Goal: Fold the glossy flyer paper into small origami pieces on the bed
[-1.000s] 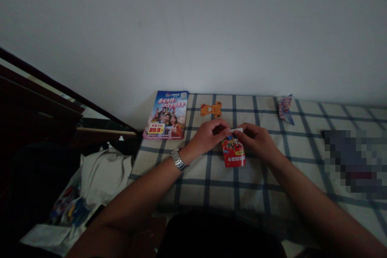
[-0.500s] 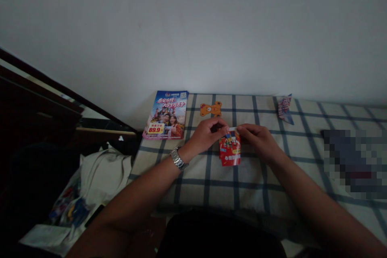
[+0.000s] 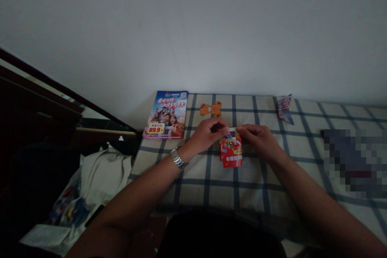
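A red printed leaflet (image 3: pixel 231 153), folded and upside down to me, hangs between my two hands over the checked cloth (image 3: pixel 193 193). My left hand (image 3: pixel 211 134) pinches its upper left corner between thumb and fingers; a metal watch is on that wrist. At the upper right corner, my right hand (image 3: pixel 259 139) pinches the same edge. Just beyond my left hand lies a flat orange bear-shaped piece (image 3: pixel 211 109). Left of it is a stack of blue and pink flyers (image 3: pixel 167 115) with a castle picture.
A folded blue-pink paper (image 3: pixel 285 109) stands at the back right near the wall. A dark pixelated object (image 3: pixel 347 157) lies on the right. Bags (image 3: pixel 102 171) and dark wooden furniture (image 3: pixel 36 125) are at the left, below the cloth's edge.
The lower part of the red leaflet has swung slightly to the right and its print shows at a slightly different angle. Both hands stay almost in place, still pinching its top edge.
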`<action>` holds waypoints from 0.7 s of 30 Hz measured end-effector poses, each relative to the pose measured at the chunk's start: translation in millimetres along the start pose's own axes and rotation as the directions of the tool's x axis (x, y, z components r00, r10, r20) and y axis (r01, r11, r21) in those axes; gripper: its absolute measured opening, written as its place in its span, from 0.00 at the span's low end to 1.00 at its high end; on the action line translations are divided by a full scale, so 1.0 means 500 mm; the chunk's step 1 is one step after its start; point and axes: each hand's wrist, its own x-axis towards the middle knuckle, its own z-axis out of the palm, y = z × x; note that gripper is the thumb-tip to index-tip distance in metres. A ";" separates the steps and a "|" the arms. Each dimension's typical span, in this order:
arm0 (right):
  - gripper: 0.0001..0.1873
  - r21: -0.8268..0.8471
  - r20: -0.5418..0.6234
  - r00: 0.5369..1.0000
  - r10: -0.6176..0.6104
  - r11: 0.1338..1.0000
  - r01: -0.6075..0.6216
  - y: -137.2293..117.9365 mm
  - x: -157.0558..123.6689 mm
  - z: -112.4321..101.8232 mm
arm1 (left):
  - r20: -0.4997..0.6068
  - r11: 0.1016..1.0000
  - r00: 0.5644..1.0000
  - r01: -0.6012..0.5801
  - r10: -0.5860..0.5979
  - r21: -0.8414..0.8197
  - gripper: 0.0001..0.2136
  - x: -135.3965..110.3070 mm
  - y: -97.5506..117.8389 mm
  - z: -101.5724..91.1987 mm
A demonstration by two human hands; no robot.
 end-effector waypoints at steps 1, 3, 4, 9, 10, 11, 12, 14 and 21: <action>0.20 -0.002 -0.004 1.000 0.005 1.000 -0.005 0.001 0.000 -0.001 | 0.001 1.000 1.000 0.000 0.000 0.003 0.13 0.000 0.001 0.000; 0.21 0.009 -0.009 1.000 0.017 1.000 -0.017 0.003 0.001 -0.002 | -0.002 1.000 1.000 0.002 -0.002 0.009 0.14 -0.001 0.002 0.000; 0.21 0.019 -0.010 1.000 0.023 1.000 -0.023 0.003 0.001 -0.002 | -0.004 1.000 1.000 0.003 -0.003 0.010 0.15 -0.001 0.003 0.000; 0.21 0.043 0.029 0.999 0.037 0.998 -0.039 0.001 0.002 -0.001 | -0.018 1.000 1.000 -0.002 0.002 0.008 0.14 -0.001 0.001 0.001; 0.22 0.031 0.031 0.999 0.035 0.999 -0.036 0.001 0.002 -0.001 | -0.022 1.000 1.000 -0.004 0.004 0.013 0.14 -0.001 0.000 0.000; 0.22 0.014 0.029 0.999 0.031 0.999 -0.031 0.002 0.003 -0.001 | -0.024 1.000 1.000 -0.006 0.006 0.019 0.14 -0.001 0.000 0.000; 0.22 -0.006 0.023 0.999 0.024 1.000 -0.024 0.003 0.003 -0.002 | -0.026 1.000 1.000 -0.006 0.007 0.026 0.14 -0.001 -0.001 0.000; 0.23 -0.048 0.011 1.000 0.008 0.999 -0.007 0.004 0.004 -0.004 | -0.027 0.999 1.000 -0.006 0.007 0.036 0.14 -0.001 -0.002 -0.001; 0.24 -0.127 0.055 0.998 -0.023 0.991 0.030 -0.016 -0.003 -0.005 | -0.014 1.000 1.000 -0.011 0.011 0.027 0.12 0.000 -0.002 -0.006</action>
